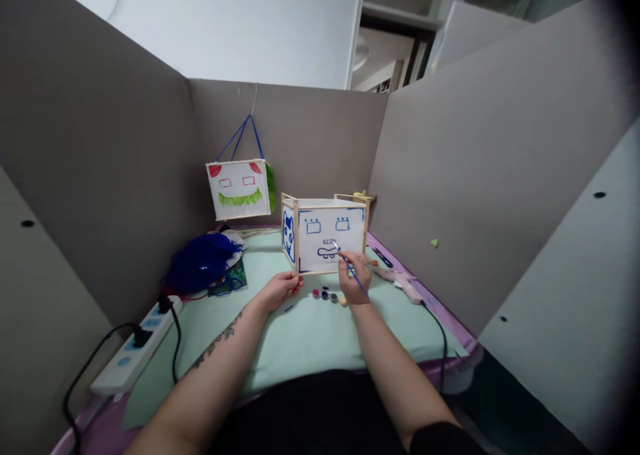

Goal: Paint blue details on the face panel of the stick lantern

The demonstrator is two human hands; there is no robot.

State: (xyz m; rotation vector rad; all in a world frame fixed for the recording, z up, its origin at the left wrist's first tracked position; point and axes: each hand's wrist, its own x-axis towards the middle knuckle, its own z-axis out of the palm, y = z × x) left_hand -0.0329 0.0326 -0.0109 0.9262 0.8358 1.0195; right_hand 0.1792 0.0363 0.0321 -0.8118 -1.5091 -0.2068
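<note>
A box-shaped paper lantern (310,255) with a wooden stick frame stands tilted toward me, a blue face drawn on its front and a blue animal figure on its left side. My left hand (281,290) pinches the lantern's lower left corner. In my right hand (356,276) is a thin blue paintbrush (358,282), its tip at the drawn mouth and nose area. Below the lantern sit several small paint pots (325,296) in red, purple, grey and yellow.
Another decorated lantern (239,190) hangs by blue cords at the back. Blue yarn (200,263) lies at the left, near a power strip (137,348) with plugged cables. A pink glue gun (407,288) with a cord lies at the right. Grey panels (320,135) enclose the table.
</note>
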